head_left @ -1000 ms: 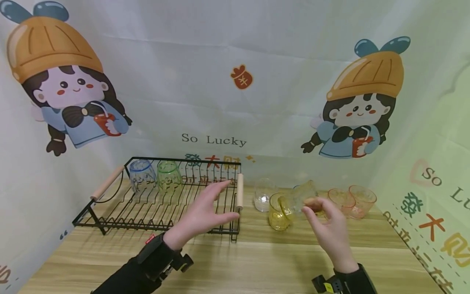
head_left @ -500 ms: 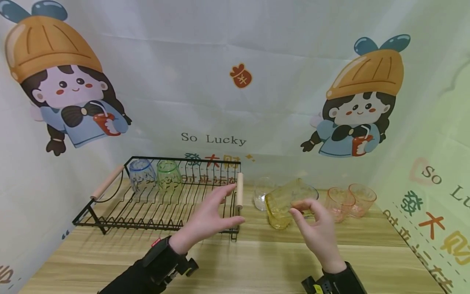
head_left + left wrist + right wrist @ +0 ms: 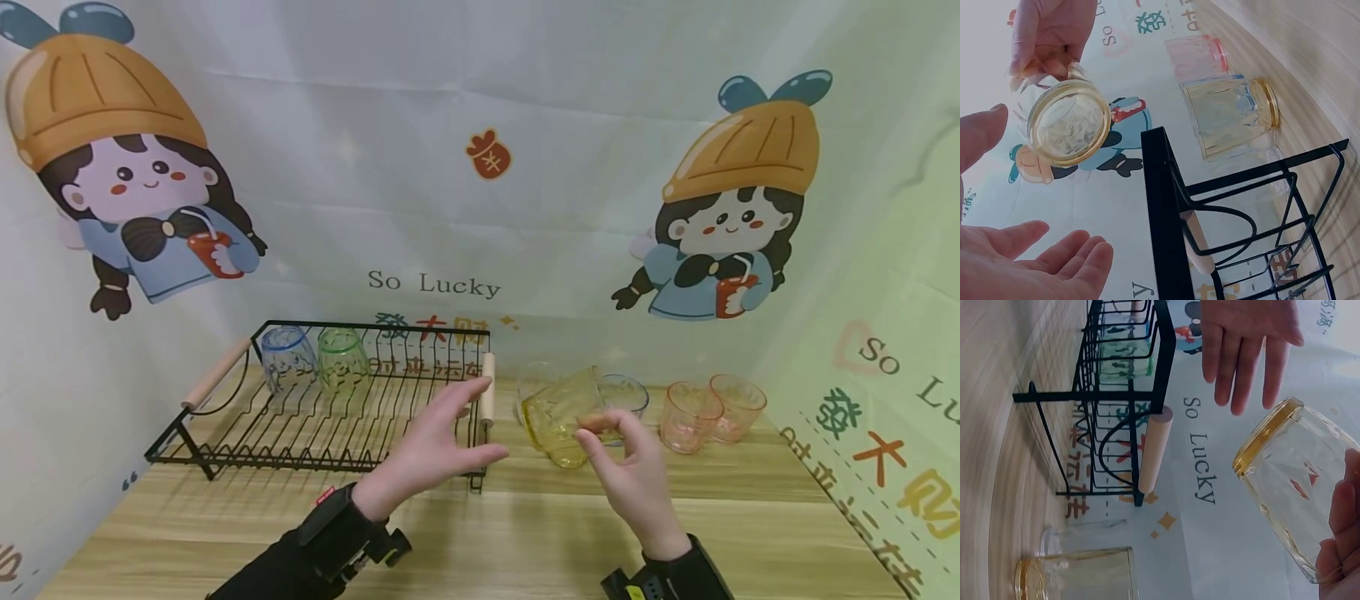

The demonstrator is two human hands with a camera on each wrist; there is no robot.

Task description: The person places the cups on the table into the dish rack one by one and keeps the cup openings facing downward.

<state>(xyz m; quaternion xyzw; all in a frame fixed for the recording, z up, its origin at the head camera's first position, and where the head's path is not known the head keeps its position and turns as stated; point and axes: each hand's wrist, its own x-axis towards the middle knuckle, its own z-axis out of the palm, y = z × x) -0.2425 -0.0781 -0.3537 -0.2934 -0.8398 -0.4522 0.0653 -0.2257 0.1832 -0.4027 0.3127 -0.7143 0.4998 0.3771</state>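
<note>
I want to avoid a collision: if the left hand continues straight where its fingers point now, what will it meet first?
Probably the yellow glass held tilted by the right hand. The left hand is open, fingers pointing that way past the rack's wooden handle; depth is uncertain.

Soft, even light fills all three views, with only faint shadows under the rack [image 3: 330, 400] on the table [image 3: 525, 533]. The head view bends toward 3 and 9 o'clock. Wrist views look washed out; the near hand [image 3: 1022, 262] is blurred at 7 o'clock.
</note>
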